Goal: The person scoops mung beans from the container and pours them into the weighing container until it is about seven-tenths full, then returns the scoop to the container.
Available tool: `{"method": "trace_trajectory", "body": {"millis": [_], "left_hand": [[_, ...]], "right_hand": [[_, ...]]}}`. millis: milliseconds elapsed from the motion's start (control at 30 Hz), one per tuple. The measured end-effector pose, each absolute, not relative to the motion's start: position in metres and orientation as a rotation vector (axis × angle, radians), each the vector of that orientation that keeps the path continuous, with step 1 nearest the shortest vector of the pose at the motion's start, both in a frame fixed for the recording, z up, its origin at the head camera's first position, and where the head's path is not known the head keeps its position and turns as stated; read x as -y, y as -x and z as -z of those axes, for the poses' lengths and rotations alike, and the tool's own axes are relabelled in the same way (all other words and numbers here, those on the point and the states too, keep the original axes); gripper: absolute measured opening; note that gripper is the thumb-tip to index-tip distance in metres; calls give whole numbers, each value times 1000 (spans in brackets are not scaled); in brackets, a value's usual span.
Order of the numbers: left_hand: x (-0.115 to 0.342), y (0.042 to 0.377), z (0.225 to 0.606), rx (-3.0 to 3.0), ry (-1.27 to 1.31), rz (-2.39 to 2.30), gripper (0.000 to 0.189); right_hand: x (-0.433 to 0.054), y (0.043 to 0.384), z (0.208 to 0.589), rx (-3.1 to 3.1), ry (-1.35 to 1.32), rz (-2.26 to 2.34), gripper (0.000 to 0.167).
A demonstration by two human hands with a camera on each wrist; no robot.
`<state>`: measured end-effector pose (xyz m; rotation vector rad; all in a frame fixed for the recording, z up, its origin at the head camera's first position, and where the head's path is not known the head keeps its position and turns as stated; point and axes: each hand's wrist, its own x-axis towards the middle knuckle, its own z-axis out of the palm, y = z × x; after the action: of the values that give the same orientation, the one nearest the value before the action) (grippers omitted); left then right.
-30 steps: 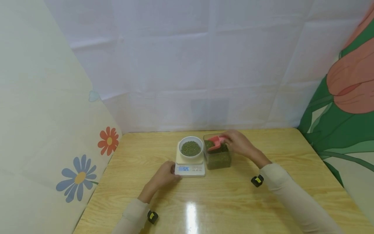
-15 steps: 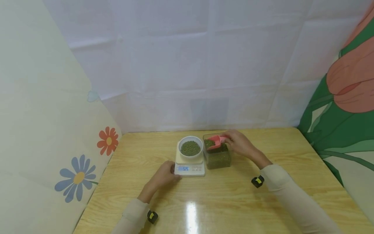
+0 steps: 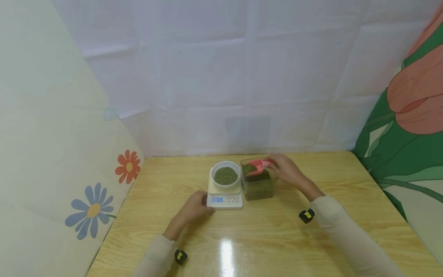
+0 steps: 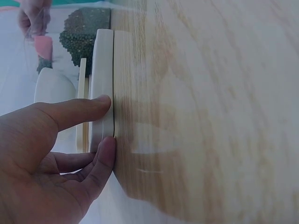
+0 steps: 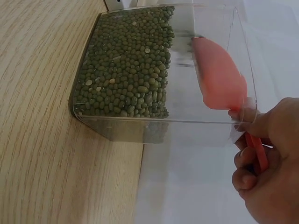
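A white kitchen scale [image 3: 237,204] with a lit display bears a white bowl [image 3: 225,186] filled with green mung beans [image 3: 225,176]. My left hand [image 3: 195,206] holds the scale's front left corner, thumb and fingers around its edge in the left wrist view. Right of the scale stands a clear plastic container [image 3: 257,194], partly full of mung beans [image 5: 126,70]. My right hand [image 3: 285,169] grips the handle of a pink scoop [image 5: 219,74]. The scoop is inside the container's upper part, above the bean level; dark beans show at its mouth in the left wrist view.
The wooden table [image 3: 270,238] carries the scale and the container near its back edge. A white sheet [image 3: 194,77] hangs behind it. Flower-printed panels flank both sides, with a large tulip [image 3: 418,96] at the right.
The right hand has shifted the scoop slightly to the right and up within the container. The left hand, scale and bowl stay where they were.
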<state>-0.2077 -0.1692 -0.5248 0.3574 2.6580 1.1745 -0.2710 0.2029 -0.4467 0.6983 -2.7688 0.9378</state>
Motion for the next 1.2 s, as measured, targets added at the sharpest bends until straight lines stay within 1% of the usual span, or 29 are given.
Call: {"method": "trace_trajectory", "body": {"millis": [567,800,1200], "left_hand": [[168,208,525,-2662,-365,-1190,47],[168,208,525,-2661,-351,-1167,46],[169,208,524,-2635,-358,-1193,45]], "right_hand": [[-206,269,444,2717,-654,-901,24],[-207,269,443,2732,-623,-897,27],[-208,268,437,2736,-604,-920,25]]}}
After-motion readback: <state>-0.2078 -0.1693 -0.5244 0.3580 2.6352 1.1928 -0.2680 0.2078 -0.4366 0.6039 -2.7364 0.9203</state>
